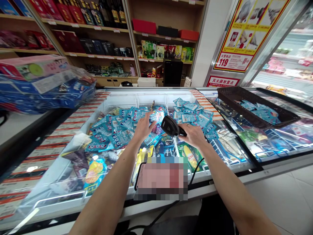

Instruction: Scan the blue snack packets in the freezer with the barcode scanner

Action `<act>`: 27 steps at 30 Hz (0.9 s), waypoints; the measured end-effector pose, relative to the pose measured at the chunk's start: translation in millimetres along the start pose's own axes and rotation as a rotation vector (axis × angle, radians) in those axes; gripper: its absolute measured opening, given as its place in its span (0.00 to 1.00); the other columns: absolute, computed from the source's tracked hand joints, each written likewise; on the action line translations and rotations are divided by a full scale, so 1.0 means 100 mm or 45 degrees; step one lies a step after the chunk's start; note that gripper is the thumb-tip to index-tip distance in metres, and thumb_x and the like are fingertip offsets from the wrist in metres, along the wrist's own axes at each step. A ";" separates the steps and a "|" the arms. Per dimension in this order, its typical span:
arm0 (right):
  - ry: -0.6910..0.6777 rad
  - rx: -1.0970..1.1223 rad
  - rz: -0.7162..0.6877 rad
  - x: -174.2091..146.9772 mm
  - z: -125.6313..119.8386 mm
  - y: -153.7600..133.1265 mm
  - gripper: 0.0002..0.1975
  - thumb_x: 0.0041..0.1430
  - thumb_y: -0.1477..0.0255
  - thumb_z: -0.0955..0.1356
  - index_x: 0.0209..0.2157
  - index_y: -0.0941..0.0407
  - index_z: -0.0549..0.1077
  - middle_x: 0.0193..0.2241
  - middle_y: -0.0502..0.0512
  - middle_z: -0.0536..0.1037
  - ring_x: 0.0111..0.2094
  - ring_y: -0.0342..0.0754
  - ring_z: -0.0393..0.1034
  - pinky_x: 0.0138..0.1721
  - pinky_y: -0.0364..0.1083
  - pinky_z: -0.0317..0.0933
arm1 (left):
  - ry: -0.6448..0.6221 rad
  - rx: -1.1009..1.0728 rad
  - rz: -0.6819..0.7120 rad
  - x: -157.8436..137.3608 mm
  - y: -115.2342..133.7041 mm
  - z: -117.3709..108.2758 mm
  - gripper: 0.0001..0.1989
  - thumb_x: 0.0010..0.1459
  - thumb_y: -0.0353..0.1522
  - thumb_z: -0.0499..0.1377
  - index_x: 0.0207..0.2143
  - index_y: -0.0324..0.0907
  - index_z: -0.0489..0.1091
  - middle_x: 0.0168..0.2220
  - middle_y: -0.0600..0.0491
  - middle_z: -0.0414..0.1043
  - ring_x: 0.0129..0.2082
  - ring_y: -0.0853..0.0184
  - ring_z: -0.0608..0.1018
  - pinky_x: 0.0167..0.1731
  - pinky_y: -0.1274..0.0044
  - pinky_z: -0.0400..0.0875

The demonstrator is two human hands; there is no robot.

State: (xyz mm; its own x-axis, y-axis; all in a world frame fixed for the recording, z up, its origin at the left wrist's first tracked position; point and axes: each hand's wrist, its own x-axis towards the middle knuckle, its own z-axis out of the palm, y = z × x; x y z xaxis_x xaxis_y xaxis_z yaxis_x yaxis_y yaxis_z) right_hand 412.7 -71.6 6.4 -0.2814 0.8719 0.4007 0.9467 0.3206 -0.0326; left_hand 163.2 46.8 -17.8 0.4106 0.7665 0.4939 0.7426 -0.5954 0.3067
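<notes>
My left hand [143,126] is closed on a small blue packet [156,116], its printed white side turned up. In my right hand [193,133] is a black barcode scanner [170,126], gripped by the handle, its head close to the packet. Under both hands, many more blue packets lie on the freezer's glass top, in a wide pile [114,129] to the left and another pile [193,112] to the right. A black cable [197,169] runs down near my right forearm. Nearer to me lies a phone-like device [160,178], its screen blurred out.
At right, a dark brown woven basket [283,117] holds more blue packets. Blue boxes in plastic wrap [49,88] are stacked at left. Frozen food bags [95,171] show beneath the glass. Shelves of goods [97,55] stand behind the freezer, beside a black box-shaped unit [172,72].
</notes>
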 end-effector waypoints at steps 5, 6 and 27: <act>-0.024 0.018 0.029 -0.01 -0.03 0.00 0.22 0.57 0.64 0.66 0.53 0.52 0.67 0.45 0.53 0.77 0.41 0.49 0.72 0.35 0.43 0.59 | 0.000 -0.007 0.012 0.01 -0.02 0.02 0.25 0.62 0.41 0.48 0.59 0.41 0.52 0.51 0.43 0.67 0.45 0.57 0.74 0.47 0.65 0.66; -0.024 0.022 0.039 -0.01 -0.04 0.00 0.22 0.57 0.63 0.66 0.53 0.52 0.67 0.45 0.53 0.77 0.41 0.49 0.72 0.36 0.43 0.59 | 0.011 -0.009 0.021 0.01 -0.02 0.02 0.25 0.62 0.41 0.48 0.58 0.41 0.53 0.51 0.43 0.67 0.47 0.57 0.74 0.48 0.65 0.66; 0.050 -0.123 0.577 -0.01 -0.16 0.23 0.18 0.58 0.61 0.64 0.49 0.50 0.69 0.38 0.53 0.78 0.38 0.52 0.73 0.33 0.45 0.60 | 0.194 0.337 -0.017 -0.06 0.12 0.03 0.19 0.62 0.40 0.47 0.52 0.47 0.68 0.57 0.48 0.66 0.63 0.54 0.58 0.61 0.49 0.33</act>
State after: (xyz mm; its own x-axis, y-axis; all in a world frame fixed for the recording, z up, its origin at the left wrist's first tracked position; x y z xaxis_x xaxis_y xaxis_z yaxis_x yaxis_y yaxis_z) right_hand 437.8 -71.3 20.1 0.1681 0.9008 0.4004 0.9837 -0.1269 -0.1276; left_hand 171.2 35.4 -19.2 0.3305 0.7172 0.6135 0.8678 -0.4865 0.1013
